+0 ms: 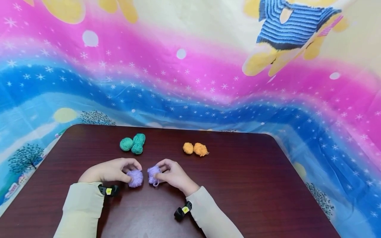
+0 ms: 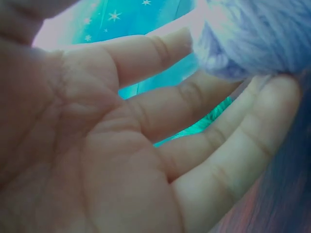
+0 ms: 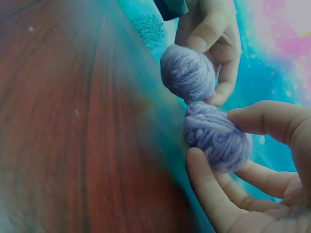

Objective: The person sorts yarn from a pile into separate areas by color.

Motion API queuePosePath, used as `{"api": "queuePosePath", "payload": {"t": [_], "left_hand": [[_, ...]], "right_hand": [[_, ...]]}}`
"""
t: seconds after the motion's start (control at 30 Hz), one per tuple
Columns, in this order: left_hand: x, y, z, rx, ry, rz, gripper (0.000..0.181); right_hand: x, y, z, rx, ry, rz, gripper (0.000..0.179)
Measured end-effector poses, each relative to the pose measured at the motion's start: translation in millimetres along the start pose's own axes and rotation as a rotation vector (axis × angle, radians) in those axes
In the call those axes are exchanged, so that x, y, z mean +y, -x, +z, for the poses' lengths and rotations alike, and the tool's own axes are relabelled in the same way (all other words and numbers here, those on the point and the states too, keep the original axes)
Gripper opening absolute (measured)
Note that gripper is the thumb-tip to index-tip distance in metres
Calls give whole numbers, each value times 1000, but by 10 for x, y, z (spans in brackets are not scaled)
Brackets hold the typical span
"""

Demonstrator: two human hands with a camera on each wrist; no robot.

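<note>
My left hand (image 1: 114, 170) pinches a lilac ball of yarn (image 1: 136, 178) between thumb and fingertips. In the left wrist view that yarn ball (image 2: 257, 36) sits at the fingertips, away from the palm. A second lilac yarn ball (image 1: 153, 175) is held by my right hand (image 1: 175, 175), with a small loose loop hanging at its lower side. The two lilac balls face each other with a narrow gap in the head view. In the right wrist view, thumb and fingers grip the nearer ball (image 3: 218, 138), and the left hand's ball (image 3: 187, 73) shows just beyond.
Behind the left hand, a cluster of green yarn balls (image 1: 137, 144) lies on the dark wooden table (image 1: 238, 185). Two orange yarn balls (image 1: 200, 149) lie side by side further right. A colourful printed cloth (image 1: 208, 79) hangs behind the table's far edge.
</note>
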State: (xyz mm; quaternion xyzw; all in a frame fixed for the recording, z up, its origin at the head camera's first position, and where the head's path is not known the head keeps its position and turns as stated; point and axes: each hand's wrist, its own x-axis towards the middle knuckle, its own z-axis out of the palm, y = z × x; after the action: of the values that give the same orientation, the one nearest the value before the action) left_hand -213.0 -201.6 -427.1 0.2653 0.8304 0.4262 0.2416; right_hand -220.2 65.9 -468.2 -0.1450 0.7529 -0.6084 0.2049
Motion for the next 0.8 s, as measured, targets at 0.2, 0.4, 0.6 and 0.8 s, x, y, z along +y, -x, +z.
{"api": "queuePosePath", "payload": {"t": [0.2,0.4,0.6,0.8], "left_hand": [[-20,2,7,-36,45,-32,40],[-28,-16,36,-48,99,-71,41],[-35,-46,69,-67,123,-60,40],[-21,-63,94,-98,165,-43,40]], "right_hand": [[-25,32,61,-21,-3,21,26],[-27,56,89,-27,20,30,24],[-65,94,114,-9,65,51,24],[-105,125,145,12,100,107,22]]}}
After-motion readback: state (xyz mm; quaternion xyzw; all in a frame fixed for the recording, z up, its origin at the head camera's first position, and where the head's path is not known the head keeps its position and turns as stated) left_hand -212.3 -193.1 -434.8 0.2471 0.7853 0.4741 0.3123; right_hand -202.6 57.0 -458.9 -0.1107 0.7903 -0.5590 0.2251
